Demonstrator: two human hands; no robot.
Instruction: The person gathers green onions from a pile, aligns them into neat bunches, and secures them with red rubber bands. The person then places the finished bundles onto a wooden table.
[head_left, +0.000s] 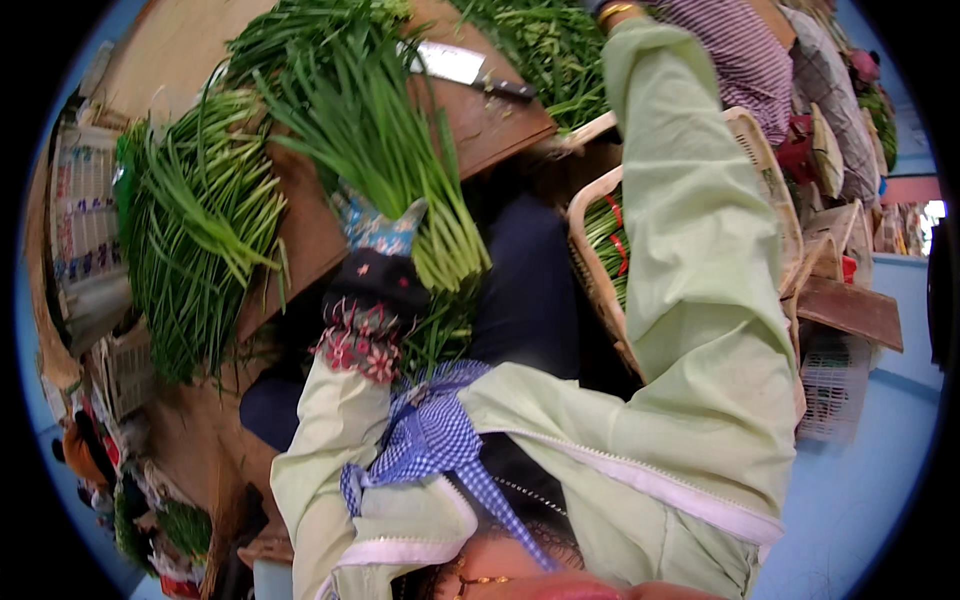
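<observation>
My left hand (382, 228), in a blue flowered glove, is closed around the stalks of a bunch of garlic chives (375, 125). The long green leaves fan out away from me over the wooden board, and the pale cut ends hang towards my lap. My right arm stretches far forward. Only a sliver of my right hand (598, 5) shows at the top edge, beyond a gold bracelet (620, 12), and its fingers are out of the picture. A cleaver with a dark handle (508, 88) lies on the board (490, 130), right of the bunch.
Another heap of chives (205, 210) hangs over the board's left edge. More greens (545, 55) are piled at the far side. Under my right arm stands a pale plastic basket (583, 215) holding greens tied with red bands. A white crate (832, 385) sits at the right.
</observation>
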